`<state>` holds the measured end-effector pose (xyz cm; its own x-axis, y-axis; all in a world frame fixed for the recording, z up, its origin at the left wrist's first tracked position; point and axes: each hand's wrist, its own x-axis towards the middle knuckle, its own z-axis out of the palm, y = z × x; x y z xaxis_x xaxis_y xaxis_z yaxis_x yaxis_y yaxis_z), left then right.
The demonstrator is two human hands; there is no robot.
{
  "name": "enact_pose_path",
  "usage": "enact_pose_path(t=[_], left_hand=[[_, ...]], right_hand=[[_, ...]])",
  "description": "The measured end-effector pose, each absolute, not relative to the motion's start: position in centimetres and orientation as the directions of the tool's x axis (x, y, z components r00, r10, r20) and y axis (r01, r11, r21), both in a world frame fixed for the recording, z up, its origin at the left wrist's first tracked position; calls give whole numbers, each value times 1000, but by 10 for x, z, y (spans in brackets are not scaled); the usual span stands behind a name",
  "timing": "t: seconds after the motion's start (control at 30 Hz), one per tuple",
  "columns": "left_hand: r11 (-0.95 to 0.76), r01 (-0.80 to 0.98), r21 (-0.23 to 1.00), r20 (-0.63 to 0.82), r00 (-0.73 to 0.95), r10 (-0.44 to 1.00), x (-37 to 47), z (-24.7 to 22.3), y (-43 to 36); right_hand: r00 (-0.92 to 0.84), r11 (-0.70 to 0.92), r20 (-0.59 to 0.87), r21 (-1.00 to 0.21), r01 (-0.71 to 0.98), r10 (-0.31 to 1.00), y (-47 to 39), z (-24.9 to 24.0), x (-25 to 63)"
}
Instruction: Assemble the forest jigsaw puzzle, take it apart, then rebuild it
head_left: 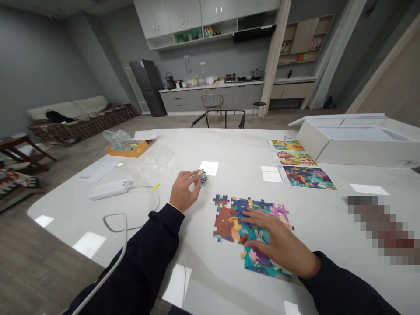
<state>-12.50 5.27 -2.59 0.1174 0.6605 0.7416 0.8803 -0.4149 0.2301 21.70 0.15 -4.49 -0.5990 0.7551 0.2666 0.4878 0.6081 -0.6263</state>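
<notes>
A partly joined jigsaw puzzle with a bear, a rabbit and other animals lies flat on the white table. My right hand rests over its middle and right side, fingers stretched out, covering part of the picture. Left of centre, a small stack of jigsaw pieces stands on the table. My left hand has its thumb and fingers closed around the near side of that stack, hiding part of it. The puzzle's outline is uneven, with knobs and a gap at the lower left.
Printed picture sheets lie beside an open white box. An orange box with plastic bags sits at far left. A white power strip has its cable crossing near my left arm. A pixelated patch covers the right side.
</notes>
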Motion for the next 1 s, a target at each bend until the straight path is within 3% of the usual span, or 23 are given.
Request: enact_pose_path(t=[0.1,0.23,0.33,0.47,0.53,0.67,0.73,0.83,1.0], left_hand=[[-564,758,327,759,145,635,-93,-20,22],[-788,431,439,599,513,614,-31,-18,-32],[-766,424,483,445,634,632,-2,-23,-56],[-729,442,523,394,634,666,5,-30,-52],[-775,434,459,404,675,617,3,-29,-47],[-895,423,144,454,775,439,5,-23,-48],[-907,418,50,476,789,389,7,-22,-52],[-913,405,49,486,789,376,5,-22,-56],[-905,393,160,516,748,416,1,-21,-60]], right_hand=[[-602,593,241,-634,496,761,10,-34,227],[-602,562,196,-651,510,774,18,-25,238],[-631,541,160,-694,475,759,21,-25,238],[-639,489,98,-733,473,763,23,-25,236],[-640,479,86,-741,472,764,23,-24,235],[-642,482,87,-738,471,761,24,-26,236],[-638,481,97,-745,463,764,25,-27,237],[-635,478,106,-754,450,765,25,-27,237],[-650,489,88,-736,468,755,23,-24,238]])
